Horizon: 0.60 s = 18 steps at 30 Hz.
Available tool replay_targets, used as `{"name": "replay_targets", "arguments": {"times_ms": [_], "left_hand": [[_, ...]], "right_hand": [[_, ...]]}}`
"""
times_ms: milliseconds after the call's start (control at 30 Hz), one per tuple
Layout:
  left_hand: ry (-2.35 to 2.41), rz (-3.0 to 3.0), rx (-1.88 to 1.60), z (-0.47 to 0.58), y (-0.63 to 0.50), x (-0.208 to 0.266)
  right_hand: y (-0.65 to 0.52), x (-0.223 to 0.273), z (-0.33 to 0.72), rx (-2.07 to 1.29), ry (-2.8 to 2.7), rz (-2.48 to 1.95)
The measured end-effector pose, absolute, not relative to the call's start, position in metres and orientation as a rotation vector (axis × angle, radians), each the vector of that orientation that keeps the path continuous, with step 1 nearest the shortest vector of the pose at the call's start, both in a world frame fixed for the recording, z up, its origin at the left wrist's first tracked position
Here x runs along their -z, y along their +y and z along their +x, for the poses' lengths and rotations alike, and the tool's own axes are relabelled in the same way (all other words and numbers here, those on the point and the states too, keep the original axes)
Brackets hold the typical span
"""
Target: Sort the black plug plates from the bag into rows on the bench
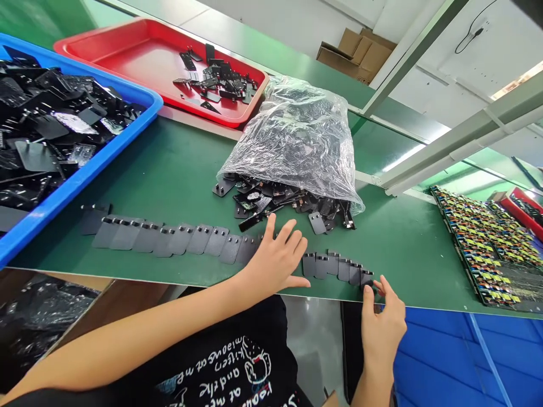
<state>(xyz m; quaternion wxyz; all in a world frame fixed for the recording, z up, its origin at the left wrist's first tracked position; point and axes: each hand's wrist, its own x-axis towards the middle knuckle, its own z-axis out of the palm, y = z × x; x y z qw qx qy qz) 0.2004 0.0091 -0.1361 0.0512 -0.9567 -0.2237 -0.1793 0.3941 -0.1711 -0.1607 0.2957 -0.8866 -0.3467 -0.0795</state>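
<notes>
A row of overlapping small black plates (169, 240), each with short dark pegs along its upper edge, runs along the front of the green table. My left hand (278, 260) lies over the middle of this row, fingers spread, hiding some of the plates. At the right end of the row, the thumb and fingers of my right hand (384, 322) close around the edge of a black plate (367, 279). Just beyond my left hand, loose black parts (288, 198) spill from the mouth of a clear plastic bag (301, 130).
A blue bin (139, 121) heaped with black parts stands at the left. Behind it, a red tray (114, 51) holds loose black pieces. Circuit boards (475, 243) with colourful components lie at the right, near a metal frame post (416, 62). The green table (182, 152) ends close to my body.
</notes>
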Motion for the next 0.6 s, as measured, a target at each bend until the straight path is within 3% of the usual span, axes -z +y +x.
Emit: {"name": "replay_targets", "arguments": {"times_ms": [367, 467, 600], "left_hand": [[-0.674, -3.03, 0.47, 0.203, 0.01, 0.124], [-0.732, -3.087, 0.658, 0.178, 0.005, 0.113], [-0.757, -3.042, 1.234, 0.118, -0.011, 0.103]], "right_hand": [[-0.154, 0.166, 0.385, 0.211, -1.065, -2.253], [-0.164, 0.168, 0.391, 0.265, -1.057, -2.242], [-0.171, 0.168, 0.398, 0.404, -0.97, -2.185]]}}
